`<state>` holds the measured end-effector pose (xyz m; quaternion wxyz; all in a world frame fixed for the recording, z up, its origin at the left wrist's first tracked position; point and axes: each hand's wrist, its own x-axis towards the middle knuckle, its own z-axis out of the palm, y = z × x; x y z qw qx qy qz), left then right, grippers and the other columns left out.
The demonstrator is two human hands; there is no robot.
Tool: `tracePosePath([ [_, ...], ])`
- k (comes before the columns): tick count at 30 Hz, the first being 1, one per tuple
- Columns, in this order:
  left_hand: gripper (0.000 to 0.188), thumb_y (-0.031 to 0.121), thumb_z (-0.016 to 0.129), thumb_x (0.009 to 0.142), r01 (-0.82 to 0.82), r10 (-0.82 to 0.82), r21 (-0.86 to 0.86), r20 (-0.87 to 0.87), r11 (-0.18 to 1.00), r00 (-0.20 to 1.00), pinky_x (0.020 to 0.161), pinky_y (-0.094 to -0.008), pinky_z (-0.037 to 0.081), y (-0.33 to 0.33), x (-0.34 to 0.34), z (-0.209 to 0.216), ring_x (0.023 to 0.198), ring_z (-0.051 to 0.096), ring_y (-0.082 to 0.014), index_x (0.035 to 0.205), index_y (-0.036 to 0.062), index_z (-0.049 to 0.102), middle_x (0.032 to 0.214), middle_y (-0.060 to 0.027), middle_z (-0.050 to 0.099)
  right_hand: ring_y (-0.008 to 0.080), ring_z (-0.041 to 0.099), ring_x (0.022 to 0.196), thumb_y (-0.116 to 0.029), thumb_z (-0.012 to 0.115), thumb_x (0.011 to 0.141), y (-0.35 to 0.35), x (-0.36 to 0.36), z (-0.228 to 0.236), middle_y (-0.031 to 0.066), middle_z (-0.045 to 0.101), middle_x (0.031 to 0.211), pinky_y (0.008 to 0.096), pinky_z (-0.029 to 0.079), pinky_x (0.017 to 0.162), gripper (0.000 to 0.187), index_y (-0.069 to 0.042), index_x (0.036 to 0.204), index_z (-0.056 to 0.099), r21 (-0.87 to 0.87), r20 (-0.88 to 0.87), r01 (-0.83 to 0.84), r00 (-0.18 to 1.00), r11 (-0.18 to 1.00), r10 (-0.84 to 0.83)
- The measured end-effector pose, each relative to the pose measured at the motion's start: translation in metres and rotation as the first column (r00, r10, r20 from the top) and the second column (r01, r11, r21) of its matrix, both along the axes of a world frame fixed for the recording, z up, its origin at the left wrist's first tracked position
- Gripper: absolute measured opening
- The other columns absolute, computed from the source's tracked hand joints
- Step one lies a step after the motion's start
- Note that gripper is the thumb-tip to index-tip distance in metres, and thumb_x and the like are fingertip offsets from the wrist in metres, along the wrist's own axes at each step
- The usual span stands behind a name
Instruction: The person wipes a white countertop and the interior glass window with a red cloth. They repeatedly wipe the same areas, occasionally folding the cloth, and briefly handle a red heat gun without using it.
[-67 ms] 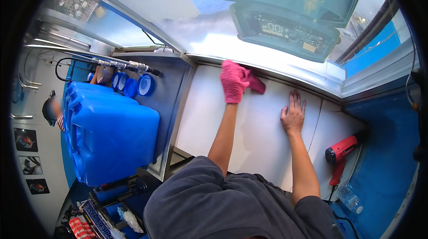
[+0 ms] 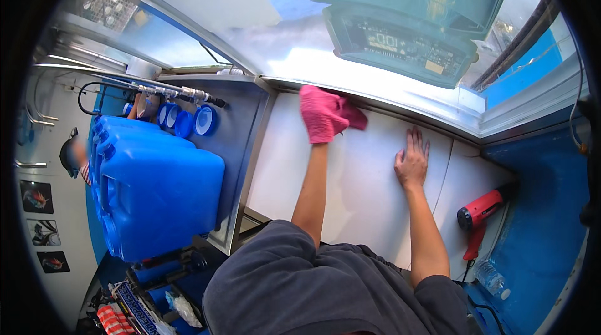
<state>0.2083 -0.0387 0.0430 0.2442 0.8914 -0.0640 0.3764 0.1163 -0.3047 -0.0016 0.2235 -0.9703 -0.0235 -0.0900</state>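
Our white counter [image 2: 360,203] runs to the window rail [image 2: 400,116], with moving room between our forearms. Near that far edge, the pink cloth [image 2: 354,117] covers our left hand [image 2: 320,123], so we cannot tell its grip; our right hand [image 2: 412,165] rests open, palm down.

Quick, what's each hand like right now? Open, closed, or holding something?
Left hand: covered by the pink cloth; open or closed can't be told.
Right hand: open, palm down on the white countertop, holding nothing visible.
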Motion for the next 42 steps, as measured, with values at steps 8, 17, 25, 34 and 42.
tracePosePath([
  [8, 0.021, 0.007, 0.072, 0.057, -0.235, 0.235, 0.005, -0.007, 0.972, 0.972, 0.086, -0.0449, 0.042, 0.101, 0.061, -0.013, 0.088, 0.052, -0.0403, 0.067, 0.0078, 0.054, 0.076, -0.0164, 0.053, 0.0235, 0.033, 0.146, -0.015, 0.053, 0.086, -0.002, 0.0, -0.002, 0.0093, 0.037, 0.157, 0.0464, 0.019, 0.123, 0.062, -0.007, 0.146, 0.043, -0.01, -0.004, 0.009, 1.0, 1.0, -0.009],
  [17, 0.039, 0.046, 0.053, 0.082, -0.243, 0.077, -0.874, -0.232, 0.421, 0.97, 0.062, -0.0383, 0.049, 0.092, 0.085, 0.025, 0.06, 0.058, -0.031, 0.082, 0.0078, 0.052, 0.068, -0.016, 0.06, 0.0236, 0.033, 0.146, -0.013, 0.054, 0.086, -0.004, 0.001, 0.0, 0.0086, 0.036, 0.158, 0.0457, 0.021, 0.123, 0.061, -0.008, 0.146, 0.044, 0.014, -0.034, 0.011, 0.999, 1.0, -0.011],
  [25, 0.04, 0.058, 0.036, 0.092, -0.241, 0.19, -0.924, -0.304, -0.298, 0.933, 0.06, -0.0382, 0.05, 0.083, 0.121, 0.033, 0.066, 0.064, -0.0274, 0.095, 0.0211, 0.051, 0.082, -0.0122, 0.065, 0.0267, 0.035, 0.145, -0.013, 0.053, 0.086, -0.006, -0.001, 0.004, 0.0117, 0.037, 0.157, 0.0463, 0.021, 0.122, 0.057, -0.003, 0.142, 0.049, 0.035, -0.019, 0.001, 1.0, 0.999, 0.0],
  [34, 0.034, 0.039, 0.041, 0.096, -0.611, 0.606, -0.727, -0.342, 0.314, 0.718, 0.091, -0.0355, 0.044, 0.094, 0.12, -0.04, 0.104, 0.061, -0.0219, 0.102, 0.0094, 0.056, 0.101, -0.0128, 0.064, 0.0263, 0.03, 0.147, -0.015, 0.053, 0.086, -0.003, -0.002, 0.002, 0.013, 0.033, 0.159, 0.0477, 0.017, 0.123, 0.064, -0.002, 0.147, 0.041, 0.029, -0.057, -0.002, 0.998, 1.0, 0.003],
  [42, 0.028, 0.025, 0.051, 0.094, -0.828, 0.771, -0.212, -0.301, 0.519, 0.561, 0.09, -0.0367, 0.045, 0.082, 0.108, -0.049, 0.111, 0.056, -0.0272, 0.109, 0.0009, 0.055, 0.116, -0.015, 0.057, 0.0259, 0.028, 0.148, -0.017, 0.053, 0.085, -0.001, 0.0, 0.001, 0.0147, 0.032, 0.159, 0.0483, 0.013, 0.124, 0.066, -0.001, 0.147, 0.038, 0.008, -0.052, -0.011, 0.999, 1.0, 0.011],
])
